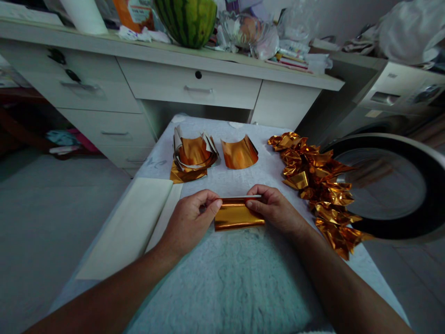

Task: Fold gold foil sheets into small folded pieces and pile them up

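Between my two hands is a gold foil sheet [239, 216] with a pale folded edge along its top. My left hand [190, 221] pinches its upper left corner between thumb and fingers. At the upper right corner, my right hand [276, 211] grips it the same way. Beyond my hands stands a stack of curled gold sheets [194, 152] with whitish backs, and to its right lies a single curved gold sheet [239, 153]. A long heap of folded, crumpled gold foil pieces [318, 185] runs down the right side of the table.
The cloth-covered table [222, 278] carries long pale paper sheets [128, 227] at left. Behind it, a white cabinet [194, 88] holds a watermelon [187, 21] and a glass bowl [239, 30]. The open round door [389, 185] of a washing machine [399, 93] reaches the table's right edge.
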A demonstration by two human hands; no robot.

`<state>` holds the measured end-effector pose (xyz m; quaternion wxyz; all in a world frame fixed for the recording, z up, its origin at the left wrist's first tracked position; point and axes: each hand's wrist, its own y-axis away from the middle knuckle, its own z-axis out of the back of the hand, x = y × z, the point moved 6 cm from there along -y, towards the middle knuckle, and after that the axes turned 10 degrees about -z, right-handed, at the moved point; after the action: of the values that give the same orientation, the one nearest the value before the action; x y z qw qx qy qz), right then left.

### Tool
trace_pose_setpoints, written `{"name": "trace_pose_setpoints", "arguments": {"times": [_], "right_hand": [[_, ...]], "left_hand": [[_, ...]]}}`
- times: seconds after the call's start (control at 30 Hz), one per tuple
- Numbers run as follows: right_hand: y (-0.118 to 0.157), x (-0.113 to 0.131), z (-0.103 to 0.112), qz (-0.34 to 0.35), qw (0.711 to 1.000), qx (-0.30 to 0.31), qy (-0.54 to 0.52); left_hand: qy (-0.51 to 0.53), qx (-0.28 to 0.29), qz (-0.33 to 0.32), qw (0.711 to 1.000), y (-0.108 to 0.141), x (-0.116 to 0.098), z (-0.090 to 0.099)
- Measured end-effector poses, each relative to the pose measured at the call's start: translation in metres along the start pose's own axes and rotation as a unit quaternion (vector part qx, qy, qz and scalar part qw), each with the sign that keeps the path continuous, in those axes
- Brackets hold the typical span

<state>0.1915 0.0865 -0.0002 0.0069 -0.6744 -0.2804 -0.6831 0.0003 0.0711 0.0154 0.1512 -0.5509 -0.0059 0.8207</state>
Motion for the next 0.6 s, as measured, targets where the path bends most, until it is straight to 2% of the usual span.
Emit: {"name": "trace_pose_setpoints", "arguments": {"times": [0.6], "right_hand": [[0.0027,0.0096,0.0024,0.022,0.998,-0.042,0.032]], "left_hand": [[-0.009,-0.010,0.001,1.000,-0.0011,-0.0026,0.0024]]}}
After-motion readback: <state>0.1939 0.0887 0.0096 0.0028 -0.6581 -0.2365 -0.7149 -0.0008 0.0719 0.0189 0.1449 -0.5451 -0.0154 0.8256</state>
